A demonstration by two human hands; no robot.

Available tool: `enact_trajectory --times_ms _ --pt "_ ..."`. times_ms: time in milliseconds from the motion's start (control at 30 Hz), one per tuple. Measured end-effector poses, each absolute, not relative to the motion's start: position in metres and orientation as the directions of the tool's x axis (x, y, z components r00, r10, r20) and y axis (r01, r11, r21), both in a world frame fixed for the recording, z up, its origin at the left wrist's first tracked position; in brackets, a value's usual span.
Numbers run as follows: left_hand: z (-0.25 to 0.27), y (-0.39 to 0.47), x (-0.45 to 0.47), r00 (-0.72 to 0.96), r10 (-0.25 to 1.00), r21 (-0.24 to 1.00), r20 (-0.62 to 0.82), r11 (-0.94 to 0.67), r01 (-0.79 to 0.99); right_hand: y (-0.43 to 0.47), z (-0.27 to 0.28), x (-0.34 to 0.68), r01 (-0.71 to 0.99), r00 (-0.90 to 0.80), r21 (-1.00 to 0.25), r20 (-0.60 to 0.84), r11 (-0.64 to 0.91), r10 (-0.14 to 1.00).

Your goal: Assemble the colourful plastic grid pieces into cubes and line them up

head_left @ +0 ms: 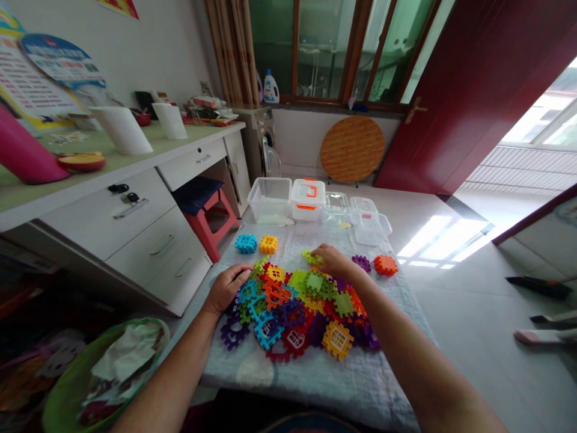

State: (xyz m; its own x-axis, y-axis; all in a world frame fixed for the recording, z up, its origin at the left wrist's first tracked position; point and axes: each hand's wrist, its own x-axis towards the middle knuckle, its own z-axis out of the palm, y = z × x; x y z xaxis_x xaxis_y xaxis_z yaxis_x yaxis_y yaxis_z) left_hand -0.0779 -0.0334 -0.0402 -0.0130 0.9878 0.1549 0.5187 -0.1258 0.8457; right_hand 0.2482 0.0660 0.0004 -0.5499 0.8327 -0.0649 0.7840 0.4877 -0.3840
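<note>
A heap of colourful plastic interlocking building blocks (293, 313) with notched edges lies on the cloth-covered table; some have window grids. At the heap's left edge is my left hand (229, 287), fingers closed, with a lime green block (260, 266) at the fingertips. My right hand (334, 260) is above the far side of the heap, its fingers closed on another lime green block (311, 258). Beyond the heap sit a blue stack (246, 243) and a yellow stack (268, 244) of blocks. To the right are purple blocks (361, 263) and an orange stack (385, 265).
Along the table's far edge stand an open clear bin (270, 201), a lidded box with orange latches (308, 207) and smaller clear containers (369, 225). A desk (198, 141), a red stool (211, 222) and a green basket (58, 385) are at the left.
</note>
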Motion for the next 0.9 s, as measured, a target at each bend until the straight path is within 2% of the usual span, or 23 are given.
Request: enact_trajectory --times_ms 167,267,400,633,767,900 --pt "-0.042 -0.032 -0.08 -0.009 0.987 0.836 0.16 -0.13 0.533 0.065 0.007 0.253 0.8 -0.497 -0.42 -0.067 0.428 0.865" --pt "-0.043 -0.032 -0.08 -0.007 0.987 0.833 0.159 -0.131 0.537 0.066 0.004 0.238 0.855 -0.406 -0.378 -0.06 0.355 0.912" --pt "-0.044 -0.032 -0.08 -0.015 0.987 0.829 0.161 -0.127 0.544 0.068 -0.003 0.224 0.884 -0.37 -0.339 -0.086 0.322 0.925" --pt "-0.047 -0.031 -0.081 -0.004 0.988 0.831 0.152 -0.125 0.541 0.076 0.002 0.246 0.863 -0.385 -0.368 -0.035 0.346 0.922" --pt "-0.048 -0.032 -0.082 -0.001 0.989 0.835 0.146 -0.123 0.537 0.072 -0.002 0.248 0.859 -0.456 -0.311 -0.1 0.408 0.884" --pt "-0.047 -0.032 -0.082 -0.011 0.989 0.834 0.146 -0.117 0.539 0.067 -0.01 0.244 0.874 -0.448 -0.267 -0.12 0.405 0.886"
